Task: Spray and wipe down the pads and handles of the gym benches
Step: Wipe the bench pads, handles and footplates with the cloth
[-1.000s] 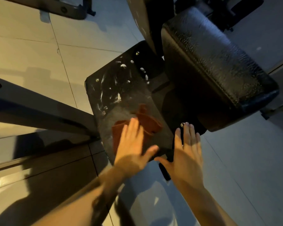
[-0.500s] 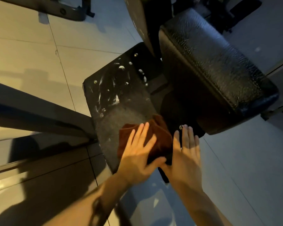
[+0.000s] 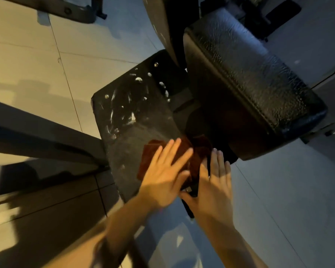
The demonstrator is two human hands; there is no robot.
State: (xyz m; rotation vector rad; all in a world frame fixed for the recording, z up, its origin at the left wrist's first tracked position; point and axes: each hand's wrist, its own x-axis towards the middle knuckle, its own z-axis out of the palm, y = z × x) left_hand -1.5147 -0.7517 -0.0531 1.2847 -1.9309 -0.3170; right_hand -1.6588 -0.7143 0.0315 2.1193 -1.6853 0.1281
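The left hand (image 3: 162,176) lies flat on a dark red cloth (image 3: 198,151), its fingers (image 3: 170,149) straight and spread, pressing the cloth against a flat black pad (image 3: 124,151). The hand looks slightly blurred. The cloth sits at the near right part of this pad, bunched toward its right edge. White foam spots (image 3: 132,118) dot the far half of the pad. The right hand (image 3: 215,182) is just right of the cloth, fingers (image 3: 219,161) straight and pressed together along the pad's right edge, thumb stretched left toward the other hand. A thick black cushion (image 3: 249,78) stands to the far right, above the tiled floor (image 3: 27,64). A dark metal bar (image 3: 37,132) runs in from the left.
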